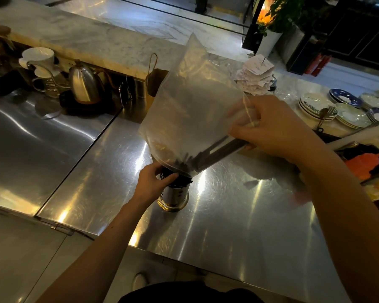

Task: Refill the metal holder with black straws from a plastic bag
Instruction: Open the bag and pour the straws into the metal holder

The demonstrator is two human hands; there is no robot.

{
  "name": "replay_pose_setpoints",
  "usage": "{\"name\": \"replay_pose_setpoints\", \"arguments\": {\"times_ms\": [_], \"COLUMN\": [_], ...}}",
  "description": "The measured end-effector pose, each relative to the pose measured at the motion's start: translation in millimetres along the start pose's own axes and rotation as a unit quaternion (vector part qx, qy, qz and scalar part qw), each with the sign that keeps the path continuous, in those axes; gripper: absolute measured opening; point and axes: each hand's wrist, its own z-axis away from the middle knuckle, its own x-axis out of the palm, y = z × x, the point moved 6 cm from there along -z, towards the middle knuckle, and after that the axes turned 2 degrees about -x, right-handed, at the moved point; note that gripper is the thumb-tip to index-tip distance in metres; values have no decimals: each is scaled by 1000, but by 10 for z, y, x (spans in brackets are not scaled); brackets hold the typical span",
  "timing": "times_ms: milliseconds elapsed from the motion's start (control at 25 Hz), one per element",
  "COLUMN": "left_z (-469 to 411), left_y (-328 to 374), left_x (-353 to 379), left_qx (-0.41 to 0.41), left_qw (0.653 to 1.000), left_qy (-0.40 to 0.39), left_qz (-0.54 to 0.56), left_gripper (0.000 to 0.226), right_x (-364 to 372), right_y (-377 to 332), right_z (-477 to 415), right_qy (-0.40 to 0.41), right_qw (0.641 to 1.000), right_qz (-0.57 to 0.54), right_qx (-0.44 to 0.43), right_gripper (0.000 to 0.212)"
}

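Both forearms reach in over the steel counter [239, 215]; left hand [152, 183] is curled around the rim of the metal holder [173, 195], steadying it upright. Right hand [271, 127] is closed on the plastic bag [190, 101], pinching the black straws [214, 153] through the film, long axis sloping down-left with their low ends just over the holder mouth. Judging from this, the next move needs that slope steepened so straws drop straight into the holder.

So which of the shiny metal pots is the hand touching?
The short straw holder at the counter's middle; the left hand grips its rim. The kettle stands untouched, far left.
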Motion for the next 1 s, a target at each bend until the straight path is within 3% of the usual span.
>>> {"name": "replay_pose_setpoints", "arguments": {"times_ms": [680,1000], "left_z": [-60,-92], "left_y": [5,16], "left_x": [29,57], "left_qx": [-9,-8], "left_qw": [999,997], "left_qy": [-17,-74], "left_qz": [38,18], "left_gripper": [25,53], "right_x": [-38,-26], "right_y": [17,57], "right_z": [-12,-57], "right_qy": [-9,-16], "right_qw": [1000,1000], "right_qz": [-5,-21], "right_qx": [20,6], "right_gripper": [22,22]}}
